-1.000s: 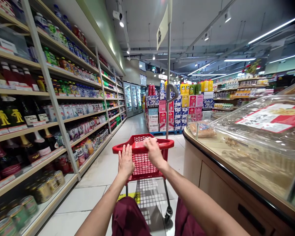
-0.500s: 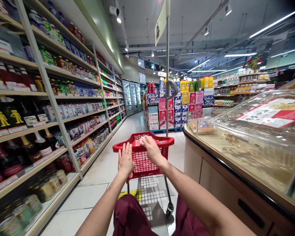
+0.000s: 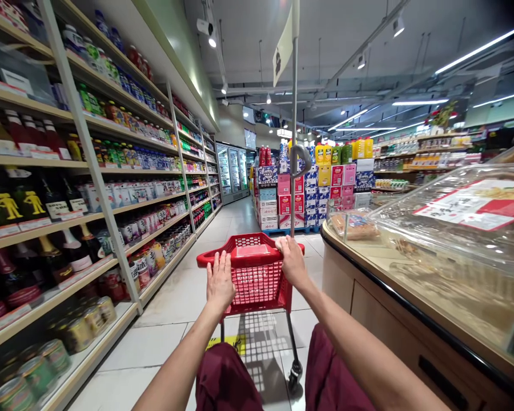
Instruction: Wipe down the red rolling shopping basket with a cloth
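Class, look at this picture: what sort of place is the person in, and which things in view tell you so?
Most likely a supermarket aisle. Both hands, left hand and right hand, rest on a red shopping cart; long shelves carry price-tagged bottles and cans; stacked boxes stand ahead, beside a covered food counter.

Flag pole (image 3: 294, 114) top beyond the upper edge
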